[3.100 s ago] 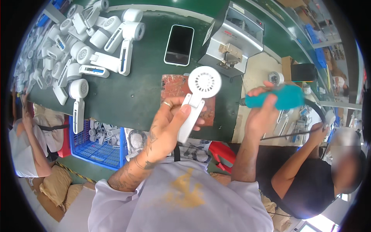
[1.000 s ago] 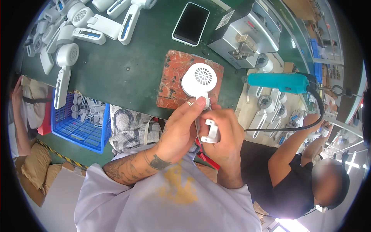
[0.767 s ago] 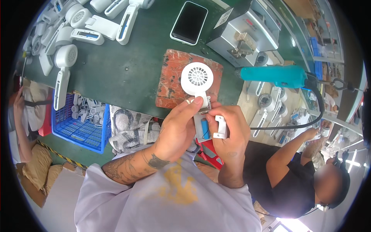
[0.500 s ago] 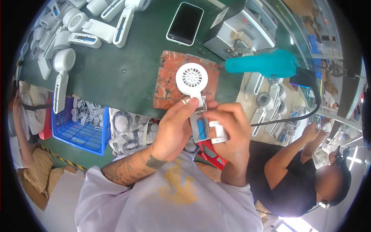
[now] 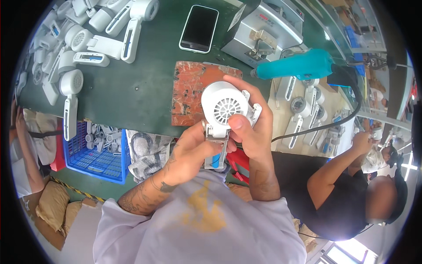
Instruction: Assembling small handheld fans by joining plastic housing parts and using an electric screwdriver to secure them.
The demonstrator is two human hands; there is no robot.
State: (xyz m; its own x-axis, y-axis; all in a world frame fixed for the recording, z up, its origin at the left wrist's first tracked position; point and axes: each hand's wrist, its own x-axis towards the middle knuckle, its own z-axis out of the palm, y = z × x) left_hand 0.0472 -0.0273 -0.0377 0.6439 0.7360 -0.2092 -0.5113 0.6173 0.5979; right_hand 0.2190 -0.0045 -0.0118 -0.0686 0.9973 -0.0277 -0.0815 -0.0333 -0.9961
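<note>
Both my hands are closed on a white handheld fan, its round grille facing up. My left hand grips it just below the head, at the top of the opened handle, where a blue cylindrical cell shows. My right hand lays its thumb on the grille's lower edge, with fingers around the right side of the head. Among those fingers sits a small white plastic piece; its full shape is hidden. Under and behind the fan lies a worn red block on the green table.
White fans crowd the table's left. A phone, a grey metal box and a teal power screwdriver lie beyond the block. A blue crate stands below left. At right, a co-worker's hands work near more fans.
The fan has come nearer and tilted, showing the side of its head. My right hand has moved from beside the handle up onto the head, still with the small white piece.
</note>
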